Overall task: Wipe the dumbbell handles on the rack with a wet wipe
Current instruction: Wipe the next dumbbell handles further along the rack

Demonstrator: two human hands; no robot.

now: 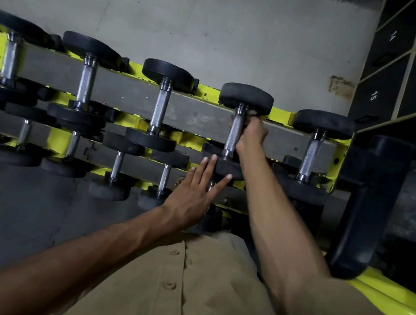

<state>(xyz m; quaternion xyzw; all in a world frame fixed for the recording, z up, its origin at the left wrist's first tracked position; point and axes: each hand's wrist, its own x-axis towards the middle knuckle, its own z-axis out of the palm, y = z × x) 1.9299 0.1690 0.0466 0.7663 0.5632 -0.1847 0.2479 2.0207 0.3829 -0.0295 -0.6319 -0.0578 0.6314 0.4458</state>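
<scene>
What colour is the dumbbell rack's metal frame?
The rack frame is bright yellow, with chipped patches; the head view shows it.

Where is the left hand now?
In the head view, the left hand lies mid-frame, straight fingers against the near end of the dumbbell whose handle the right hand grips, second from the rack's right end.

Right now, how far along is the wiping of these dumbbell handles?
In hand: the right hand grips the handle of the top row's fourth dumbbell; the left hand touches its near head with straight fingers. No handle shows whether it was wiped already. The rightmost dumbbell and the lower row may remain.
</scene>
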